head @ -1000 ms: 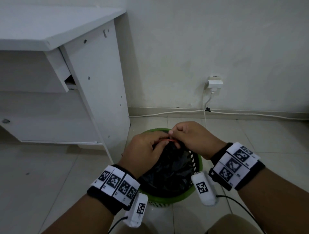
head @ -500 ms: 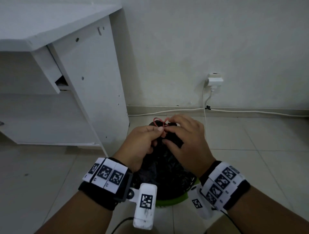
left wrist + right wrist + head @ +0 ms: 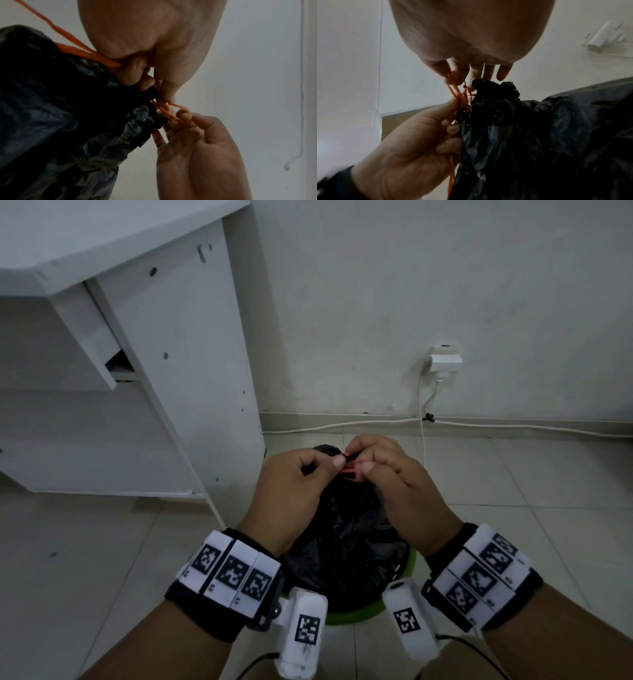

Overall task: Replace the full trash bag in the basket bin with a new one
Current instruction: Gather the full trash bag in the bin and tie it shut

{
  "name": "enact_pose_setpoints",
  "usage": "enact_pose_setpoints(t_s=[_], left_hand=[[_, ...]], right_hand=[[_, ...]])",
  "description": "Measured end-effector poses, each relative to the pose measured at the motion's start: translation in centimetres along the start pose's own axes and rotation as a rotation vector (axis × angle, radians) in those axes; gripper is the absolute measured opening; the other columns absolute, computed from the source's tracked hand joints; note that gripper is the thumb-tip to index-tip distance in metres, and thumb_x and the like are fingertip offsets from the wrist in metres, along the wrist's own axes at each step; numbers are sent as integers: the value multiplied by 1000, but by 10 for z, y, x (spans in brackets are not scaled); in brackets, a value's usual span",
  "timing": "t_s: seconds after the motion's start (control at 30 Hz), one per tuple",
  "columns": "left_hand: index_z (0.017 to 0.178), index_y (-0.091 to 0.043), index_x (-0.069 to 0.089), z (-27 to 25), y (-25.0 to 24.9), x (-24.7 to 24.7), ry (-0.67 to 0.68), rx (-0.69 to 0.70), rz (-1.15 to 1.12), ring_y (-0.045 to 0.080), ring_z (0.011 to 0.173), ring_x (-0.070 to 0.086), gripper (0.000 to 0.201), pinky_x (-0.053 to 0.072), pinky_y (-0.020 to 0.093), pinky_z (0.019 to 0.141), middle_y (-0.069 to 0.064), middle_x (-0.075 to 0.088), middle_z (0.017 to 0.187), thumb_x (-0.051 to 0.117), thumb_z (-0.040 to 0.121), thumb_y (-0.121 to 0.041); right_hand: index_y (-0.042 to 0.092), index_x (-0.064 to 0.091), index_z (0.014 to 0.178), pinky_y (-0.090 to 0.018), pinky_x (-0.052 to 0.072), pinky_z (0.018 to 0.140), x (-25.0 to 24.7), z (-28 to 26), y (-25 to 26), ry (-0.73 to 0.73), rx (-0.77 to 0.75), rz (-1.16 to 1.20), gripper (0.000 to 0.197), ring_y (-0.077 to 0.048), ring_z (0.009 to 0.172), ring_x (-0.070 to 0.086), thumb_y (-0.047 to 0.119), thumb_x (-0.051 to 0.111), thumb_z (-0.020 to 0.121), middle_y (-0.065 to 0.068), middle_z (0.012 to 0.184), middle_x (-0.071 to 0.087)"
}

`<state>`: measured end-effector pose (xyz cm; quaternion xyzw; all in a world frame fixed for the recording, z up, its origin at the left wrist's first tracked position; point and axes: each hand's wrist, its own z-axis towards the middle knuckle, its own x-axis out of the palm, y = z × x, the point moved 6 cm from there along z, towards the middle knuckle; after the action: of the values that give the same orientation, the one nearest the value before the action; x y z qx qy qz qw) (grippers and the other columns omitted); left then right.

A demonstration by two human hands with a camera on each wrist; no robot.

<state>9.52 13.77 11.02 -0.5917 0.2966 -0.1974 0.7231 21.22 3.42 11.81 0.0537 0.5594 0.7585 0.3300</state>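
Note:
A full black trash bag [image 3: 346, 529] stands in a green basket bin [image 3: 356, 613] on the floor, its neck gathered up. Red-orange drawstrings [image 3: 349, 472] come out of the bunched neck. My left hand [image 3: 291, 484] pinches the strings beside the neck, seen close as drawstrings [image 3: 102, 59] running under its fingers. My right hand [image 3: 394, 474] pinches the strings from the other side, with a loop of drawstrings [image 3: 455, 86] round a fingertip. The black bag [image 3: 539, 135] fills the lower right of the right wrist view. Most of the bin is hidden by the bag and my wrists.
A white desk side panel [image 3: 185, 371] stands close on the left of the bin. A wall socket with plug [image 3: 443, 362] and a white cable [image 3: 342, 426] run along the skirting behind. Pale floor tiles [image 3: 513, 491] lie to the right and left.
The bag's neck has been drawn up out of the bin. Both hands have risen with it and now work the red strings close together at the top.

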Motion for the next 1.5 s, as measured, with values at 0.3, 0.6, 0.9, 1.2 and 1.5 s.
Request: enact_pose_setpoints(t_s=[0.3, 0.6, 0.9, 1.2, 1.5], left_hand=[[73, -23, 73, 7, 8, -9, -79, 65, 178, 12, 66, 65, 26, 50, 32, 65, -5, 70, 67, 68, 93, -39], [71, -15, 63, 14, 9, -10, 108, 143, 192, 5, 54, 46, 29, 38, 19, 54, -5, 56, 61, 75, 86, -36], [65, -17, 61, 10, 44, -31, 302, 200, 389, 3, 54, 52, 31, 42, 20, 54, 0, 56, 56, 73, 90, -32], [63, -25, 53, -4, 67, -52, 335, 273, 484, 3, 51, 43, 30, 33, 16, 49, -6, 51, 54, 65, 88, -38], [66, -27, 52, -7, 72, -48, 373, 228, 528, 4, 53, 47, 33, 36, 22, 52, -10, 51, 56, 63, 92, -43]], right_hand=[[6, 63, 70, -26, 44, 86, -12, 6, -1, 54, 52, -113, 37, -13, 100, 60, 35, 56, 92, 7, 103, 65], [14, 62, 62, -38, 55, 85, -1, 9, -5, -133, 283, 860, 40, -28, 84, 67, 25, 43, 96, -8, 68, 65], [16, 35, 64, -32, 45, 52, -1, -8, -42, -165, 396, 821, 39, -16, 48, 26, 16, 37, 103, -1, 56, 24], [15, 32, 63, -33, 41, 52, -7, -23, -59, -70, 392, 463, 42, -19, 49, 23, 15, 39, 103, -4, 54, 22], [16, 33, 64, -35, 36, 53, -15, -28, -70, -142, 437, 262, 41, -18, 47, 27, 20, 45, 103, 1, 53, 28]])
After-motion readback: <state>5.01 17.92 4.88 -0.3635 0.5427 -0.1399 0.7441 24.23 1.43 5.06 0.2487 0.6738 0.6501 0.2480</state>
